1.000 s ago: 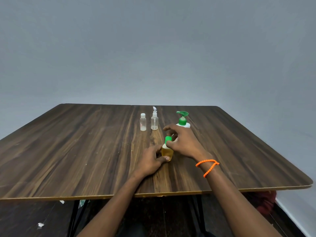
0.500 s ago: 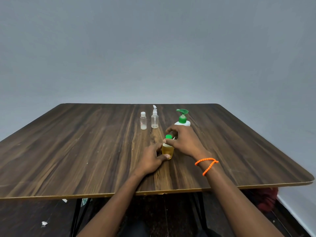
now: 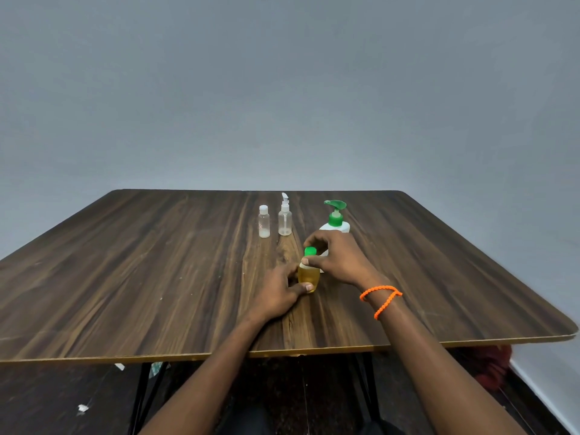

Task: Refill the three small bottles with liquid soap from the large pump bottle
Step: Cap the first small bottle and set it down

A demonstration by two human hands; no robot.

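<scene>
- Near the middle of the desk point(image 3: 157, 277), a little toward its near edge, I see the small amber bottle point(image 3: 309, 274) standing upright, full of yellow liquid, its green cap point(image 3: 310, 251) on top.
- My left hand point(image 3: 277, 291) grips the bottle's lower body, thumb curled across the front; my right hand point(image 3: 340, 257) pinches it at the shoulder just under the cap, index finger arched over the top.
- Whether the cap is threaded tight or only resting — I cannot tell from here.
- Just behind the right hand stands the large pump bottle point(image 3: 335, 222), white with a green pump, partly hidden by the knuckles. Toward the far edge stand the capped clear bottle point(image 3: 264, 221) and, just beside it, the clear spray bottle point(image 3: 285, 216) — both look nearly empty, so I judge the refill has most of its work left.
- Risk one: a squeeze from the left hand on the soft, full body while the cap is loose would push soap out over the neck and onto the desk.
- Risk two: soap on the fingers would make the cap slip under the twist, and the bottle could tip.
- Risk three: drawing the right hand back carelessly could knock the pump bottle, which sits almost against it.
</scene>
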